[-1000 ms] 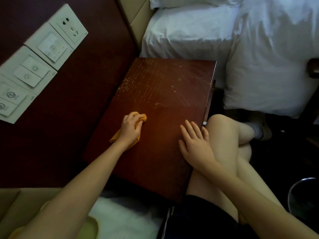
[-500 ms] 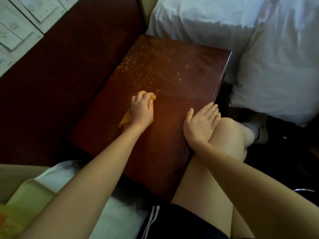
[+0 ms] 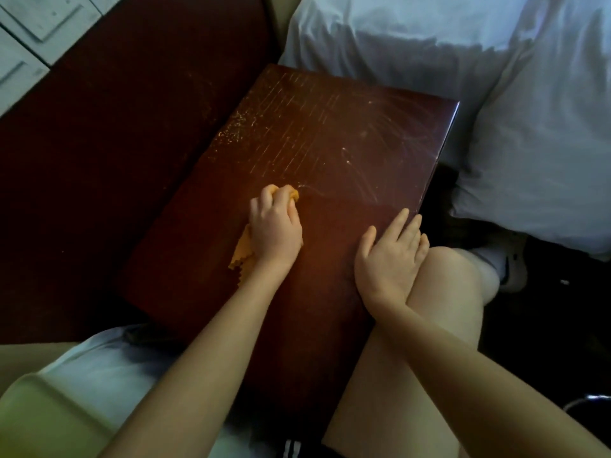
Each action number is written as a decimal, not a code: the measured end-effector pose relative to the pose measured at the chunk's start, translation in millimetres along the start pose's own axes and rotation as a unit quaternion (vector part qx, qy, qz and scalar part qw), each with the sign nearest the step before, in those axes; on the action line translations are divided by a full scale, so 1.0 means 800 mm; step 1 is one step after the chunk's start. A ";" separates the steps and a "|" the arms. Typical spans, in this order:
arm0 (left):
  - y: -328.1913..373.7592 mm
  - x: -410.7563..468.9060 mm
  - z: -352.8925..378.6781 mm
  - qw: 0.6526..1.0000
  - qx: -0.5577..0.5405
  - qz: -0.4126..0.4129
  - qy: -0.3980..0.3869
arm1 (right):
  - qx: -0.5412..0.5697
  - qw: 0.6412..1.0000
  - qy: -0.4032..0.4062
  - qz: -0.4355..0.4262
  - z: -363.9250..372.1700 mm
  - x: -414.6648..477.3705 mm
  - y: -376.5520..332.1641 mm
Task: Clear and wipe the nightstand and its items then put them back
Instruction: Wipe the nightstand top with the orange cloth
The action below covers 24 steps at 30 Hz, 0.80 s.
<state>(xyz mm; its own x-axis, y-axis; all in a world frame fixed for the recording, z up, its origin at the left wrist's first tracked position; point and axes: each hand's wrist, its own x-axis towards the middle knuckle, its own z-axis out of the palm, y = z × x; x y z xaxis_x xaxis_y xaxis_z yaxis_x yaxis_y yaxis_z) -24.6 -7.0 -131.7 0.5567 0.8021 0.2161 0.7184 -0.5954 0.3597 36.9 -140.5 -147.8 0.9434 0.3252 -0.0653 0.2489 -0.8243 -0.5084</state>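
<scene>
- We see the left hand (image 3: pixel 276 226) with its fingers curled round an orange cloth (image 3: pixel 243 249), pressing it onto the nightstand (image 3: pixel 330 143) top near the middle.
- The cloth's jagged edge sticks out from under the wrist on the left.
- The right hand (image 3: pixel 390 256) lies flat near the top's right edge, fingers straight and close together, just beside a bare knee (image 3: pixel 446 285).
- Beyond the cloth we note pale scratches and streaks across the far half of the dark wood.
- White bedding (image 3: pixel 496 77) lies past the far and right edges; a wall switch panel (image 3: pixel 33 28) sits at upper left.
</scene>
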 end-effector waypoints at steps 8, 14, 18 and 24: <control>-0.042 -0.046 -0.029 0.981 -0.027 0.176 -0.081 | 0.012 1.000 0.000 -0.003 -0.006 0.001 0.001; -0.012 -0.012 -0.008 1.000 -0.013 -0.008 -0.022 | 0.027 1.000 0.005 0.000 -0.007 0.001 0.001; 0.007 0.007 0.002 0.999 -0.015 0.007 -0.029 | 0.028 1.000 0.008 -0.001 -0.007 0.000 0.001; -0.015 -0.014 -0.014 0.976 -0.038 0.190 -0.103 | 0.030 0.999 0.014 0.000 -0.006 0.001 0.000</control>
<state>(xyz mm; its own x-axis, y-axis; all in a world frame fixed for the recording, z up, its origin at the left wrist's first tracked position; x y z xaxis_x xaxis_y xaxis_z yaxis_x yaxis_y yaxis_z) -44.3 -8.7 -128.2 0.8543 0.4935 0.1634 0.4149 -0.8366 0.3577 38.6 -142.8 -143.5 0.9495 0.3109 -0.0423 0.2353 -0.7948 -0.5593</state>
